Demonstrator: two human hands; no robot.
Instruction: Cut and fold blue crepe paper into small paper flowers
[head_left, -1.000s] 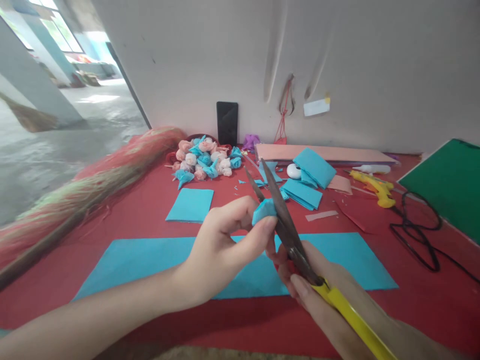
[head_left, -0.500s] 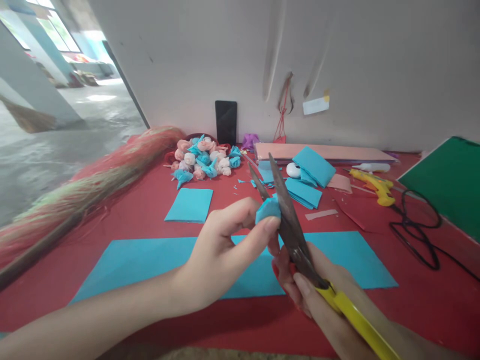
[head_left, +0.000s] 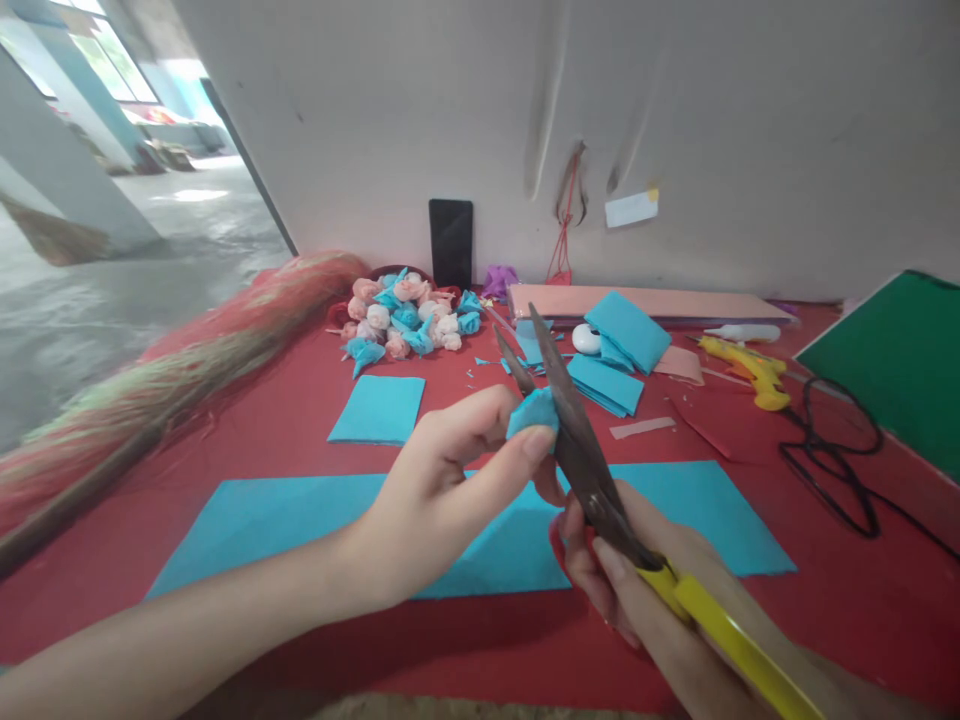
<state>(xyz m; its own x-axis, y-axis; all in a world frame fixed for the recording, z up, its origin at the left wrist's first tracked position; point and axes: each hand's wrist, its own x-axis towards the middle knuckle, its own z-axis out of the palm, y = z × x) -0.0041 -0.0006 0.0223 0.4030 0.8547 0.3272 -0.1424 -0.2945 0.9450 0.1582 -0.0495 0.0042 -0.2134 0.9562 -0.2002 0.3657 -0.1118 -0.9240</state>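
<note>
A red-covered surface carries everything. A long, flat sheet of blue paper lies across it, near the front edge. A shaggy red and pale green fibre bundle runs along the left edge; a flat green board leans in at the right edge. Near the back edge, left of its middle, sits a heap of pink, white and blue paper roses. Over the sheet, the left hand has its grip pinched, thumb against index finger; the right hand has its grip closed around yellow-handled metal scissors, blades parted. A yellow plastic glue gun lies towards the back right corner. Smallest, a folded blue paper piece is in the left pinch, between the blades in this view.
</note>
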